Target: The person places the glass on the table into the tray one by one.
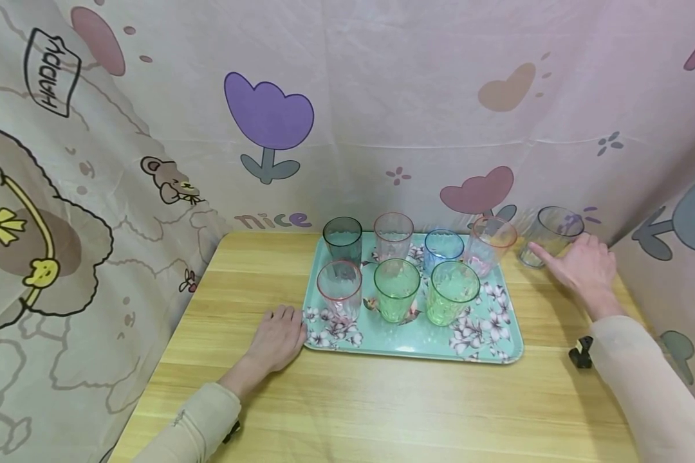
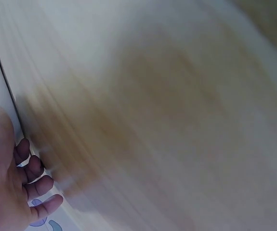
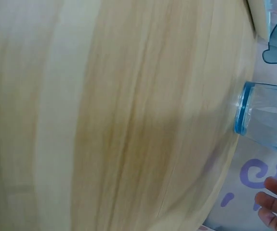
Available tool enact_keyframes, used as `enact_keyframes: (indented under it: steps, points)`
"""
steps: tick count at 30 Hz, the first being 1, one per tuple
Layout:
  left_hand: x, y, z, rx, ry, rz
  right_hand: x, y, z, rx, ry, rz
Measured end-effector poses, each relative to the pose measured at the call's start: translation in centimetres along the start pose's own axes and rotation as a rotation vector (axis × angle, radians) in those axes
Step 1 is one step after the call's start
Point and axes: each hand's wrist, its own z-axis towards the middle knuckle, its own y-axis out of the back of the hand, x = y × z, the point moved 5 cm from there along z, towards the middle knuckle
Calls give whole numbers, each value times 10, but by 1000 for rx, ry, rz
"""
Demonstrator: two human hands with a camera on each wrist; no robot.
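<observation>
Clear, faintly grey plastic makes up the tumbler (image 1: 550, 235) that stands on the wooden table (image 1: 382, 405) off the tray's far right corner, at about two o'clock from the middle of the tabletop. The right hand (image 1: 582, 270) sits at roughly five o'clock from it, with relaxed fingers spread and one fingertip at the tumbler's lower wall; nothing is gripped. In the right wrist view the tumbler (image 3: 268, 118) shows a blue-tinted base resting on the wood, with the fingertips (image 3: 273, 199) just apart from it, lower in the frame.

The left hand (image 1: 278, 334) lies flat on the table at nine o'clock from the tray's near left corner, fingers straight and touching or just beside the rim; it holds nothing. The left wrist view is badly blurred and shows only that hand (image 2: 8, 183) with loosely bent fingers against a pale edge.

On the teal flowered tray (image 1: 486, 347) stand seven tumblers: a dark one (image 1: 342, 238), a pink-rimmed one (image 1: 392, 235), a blue one (image 1: 443, 249) and a tilted pink one (image 1: 489, 244) at the back; a red-rimmed one (image 1: 339, 289) and two green ones (image 1: 396, 288) (image 1: 453, 290) in front.
</observation>
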Motion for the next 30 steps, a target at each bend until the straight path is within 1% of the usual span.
enact_keyframes:
  steps: [5,12,16,22,26,30]
  points:
    - [0,0,0,-7,-2,8,1,-3,3,14,-15,-7]
    - [0,-1,1,-12,-1,15,6,-5,5,-28,-27,8]
    - [0,-1,0,-16,-7,9,9,-4,4,-37,-17,12]
    - [-1,0,0,-45,-21,19,10,-3,4,-68,8,14]
    - [-1,1,0,-58,-28,33,10,-3,4,-67,34,14]
    - [-1,1,-1,-56,-28,37,9,-2,3,-67,56,3]
